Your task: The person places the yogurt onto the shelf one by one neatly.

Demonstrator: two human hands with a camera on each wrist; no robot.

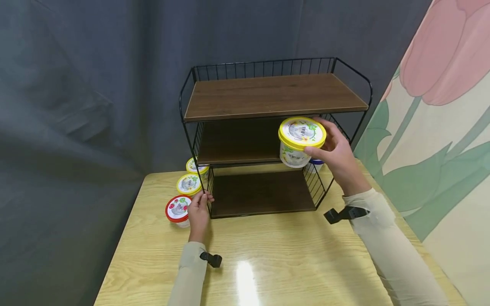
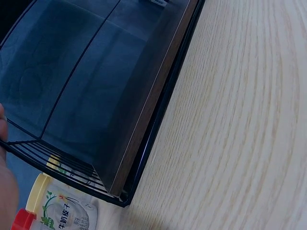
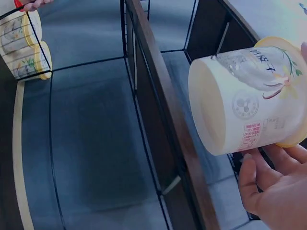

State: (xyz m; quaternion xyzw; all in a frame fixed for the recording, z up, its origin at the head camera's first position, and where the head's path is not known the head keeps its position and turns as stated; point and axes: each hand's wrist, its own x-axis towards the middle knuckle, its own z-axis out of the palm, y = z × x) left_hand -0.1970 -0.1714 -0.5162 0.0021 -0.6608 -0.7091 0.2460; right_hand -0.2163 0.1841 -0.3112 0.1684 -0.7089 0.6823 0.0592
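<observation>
My right hand point(image 1: 340, 158) grips a white tub with a yellow lid point(image 1: 296, 146) around its right side, upright in front of the rack's middle shelf. In the right wrist view the tub's printed side and its pale bottom show. My left hand point(image 1: 199, 216) holds the left front post of a black wire rack point(image 1: 273, 162) low down, fingertips at the wire. Beside that hand, on the left, stands a red-lidded tub point(image 1: 178, 209). Two yellow-lidded tubs stand behind it, the nearer one point(image 1: 189, 184) partly overlapped by the rack.
The rack has three dark wooden shelves, the top one point(image 1: 273, 94) edged by a wire rail. A blue-lidded tub point(image 1: 317, 163) stands behind its right side, mostly hidden. A light wood table point(image 1: 275, 255) carries everything. A grey curtain point(image 1: 95, 106) and a flower-painted wall point(image 1: 440, 140) stand around it.
</observation>
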